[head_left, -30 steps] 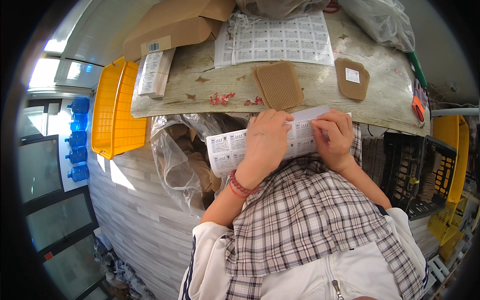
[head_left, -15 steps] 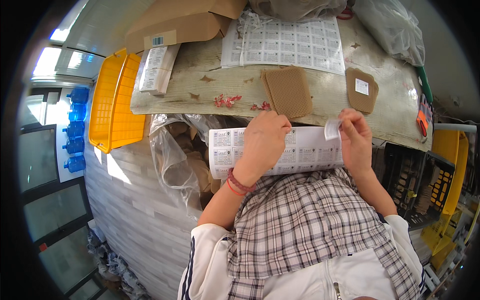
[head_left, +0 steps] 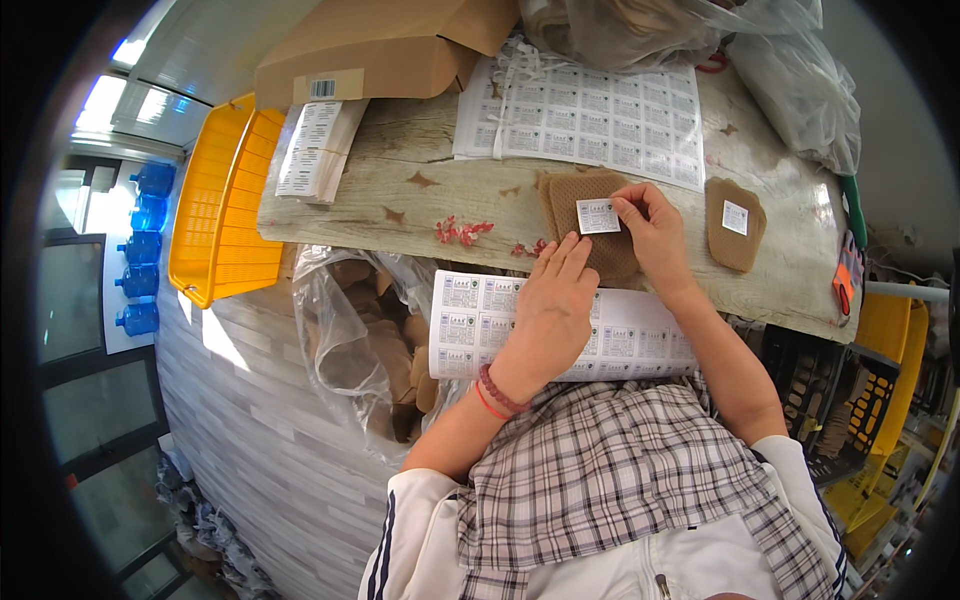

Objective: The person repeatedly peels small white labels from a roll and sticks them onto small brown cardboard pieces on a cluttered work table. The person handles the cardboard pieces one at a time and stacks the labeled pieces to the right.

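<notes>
Between the thumb and fingers of my right hand [head_left: 655, 240] is the right edge of a small white printed sticker [head_left: 597, 215]. The sticker lies against the top of a small stack of brown, mesh-textured flat pieces [head_left: 565, 187] at the table's near edge. My left hand [head_left: 552, 312] has its fingers stretched out, their tips by the sticker's lower left corner. Beneath that hand, a sheet of printed stickers [head_left: 460, 325] rests over my lap, partly covered by the hand. Right of the stack lies another brown piece [head_left: 735, 250] bearing a white sticker.
More sticker sheets [head_left: 620, 110] lie farther back on the wooden table [head_left: 400, 165]. A cardboard box [head_left: 380, 50], a banded stack of printed slips [head_left: 318, 150] and plastic bags [head_left: 795, 90] surround them. A yellow crate [head_left: 225, 210] stands left; a clear bag of brown pieces [head_left: 365, 340] sits below the table edge.
My right hand has moved forward and left from the sheet, bringing the sticker onto the brown stack. My left hand has shifted slightly, its fingers now straighter and reaching toward the stack.
</notes>
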A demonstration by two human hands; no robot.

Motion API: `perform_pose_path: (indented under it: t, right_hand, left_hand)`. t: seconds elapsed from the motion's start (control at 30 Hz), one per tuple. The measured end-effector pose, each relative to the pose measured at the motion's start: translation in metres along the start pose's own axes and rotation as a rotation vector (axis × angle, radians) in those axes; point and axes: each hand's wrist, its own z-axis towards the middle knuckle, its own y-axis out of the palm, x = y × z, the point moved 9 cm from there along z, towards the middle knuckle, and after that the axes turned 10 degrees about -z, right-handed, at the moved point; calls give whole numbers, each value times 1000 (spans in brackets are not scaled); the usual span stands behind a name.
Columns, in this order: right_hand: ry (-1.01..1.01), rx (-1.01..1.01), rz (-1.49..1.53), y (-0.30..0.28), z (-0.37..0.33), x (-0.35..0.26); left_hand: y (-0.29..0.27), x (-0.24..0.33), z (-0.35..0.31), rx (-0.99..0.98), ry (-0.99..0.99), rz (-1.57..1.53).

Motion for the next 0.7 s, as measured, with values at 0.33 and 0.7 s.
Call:
perform_pose_path:
  t: [0.33, 0.7]
  right_hand:
    - [-4, 32, -61, -1, 1, -3]
    - [11, 0, 32, 0, 5, 7]
  left_hand:
    - [-1, 1, 2, 5, -2, -5]
    - [-1, 1, 4, -1, -14, -7]
